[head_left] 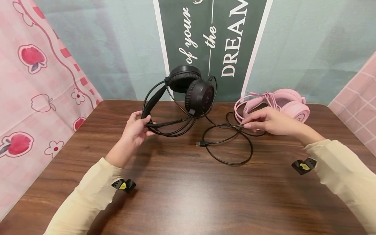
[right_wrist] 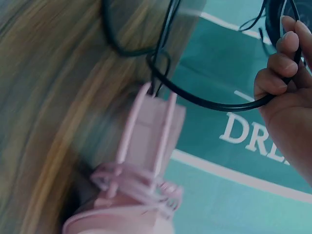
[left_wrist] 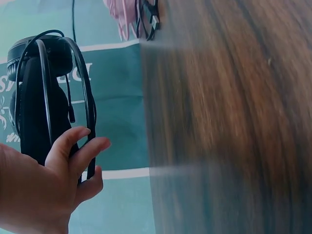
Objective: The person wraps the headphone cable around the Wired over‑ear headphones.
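Note:
My left hand (head_left: 136, 130) grips the headband of black headphones (head_left: 199, 98), thumb and fingers around the band. The headphones are raised off the table, with both ear cups toward the back wall. In the left wrist view, thin bands run beside the padded black headband (left_wrist: 36, 107). My right hand (head_left: 268, 122) pinches the headphones' black cable (head_left: 221, 126) between thumb and fingertips. The right wrist view has the cable (right_wrist: 219, 106) passing through the curled fingers. Loops of it lie on the table, and its USB plug (head_left: 202, 143) rests near the middle.
Pink headphones (head_left: 289, 101) with a bundled pink cable lie at the back right, just behind my right hand. The brown wooden table (head_left: 188, 195) ends at a blue-green cloth backdrop (head_left: 117, 49) with a lettered dark panel. A pink patterned curtain (head_left: 32, 107) hangs at the left.

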Action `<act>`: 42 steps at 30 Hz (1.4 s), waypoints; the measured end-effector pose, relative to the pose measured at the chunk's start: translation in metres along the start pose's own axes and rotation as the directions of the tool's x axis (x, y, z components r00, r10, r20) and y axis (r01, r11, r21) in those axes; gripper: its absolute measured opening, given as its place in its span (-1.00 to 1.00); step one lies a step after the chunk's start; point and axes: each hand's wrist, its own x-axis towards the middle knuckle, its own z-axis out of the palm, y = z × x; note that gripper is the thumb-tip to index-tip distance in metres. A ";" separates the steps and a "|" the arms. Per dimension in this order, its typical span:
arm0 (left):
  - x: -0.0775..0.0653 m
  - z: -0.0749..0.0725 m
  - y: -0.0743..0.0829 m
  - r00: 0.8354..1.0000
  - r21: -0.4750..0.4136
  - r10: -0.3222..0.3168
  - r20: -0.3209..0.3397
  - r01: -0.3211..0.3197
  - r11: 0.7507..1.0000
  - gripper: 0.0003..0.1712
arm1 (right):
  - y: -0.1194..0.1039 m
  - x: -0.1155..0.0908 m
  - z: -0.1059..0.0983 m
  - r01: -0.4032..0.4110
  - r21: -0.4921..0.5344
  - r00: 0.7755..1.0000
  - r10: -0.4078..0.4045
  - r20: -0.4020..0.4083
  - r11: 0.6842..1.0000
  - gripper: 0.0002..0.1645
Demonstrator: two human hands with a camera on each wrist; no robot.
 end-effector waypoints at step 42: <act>-0.004 0.026 -0.021 0.996 0.264 0.081 0.041 -0.089 0.960 -0.58 | -0.066 0.043 0.007 0.061 -0.059 0.983 -0.070 -0.172 0.996 -0.91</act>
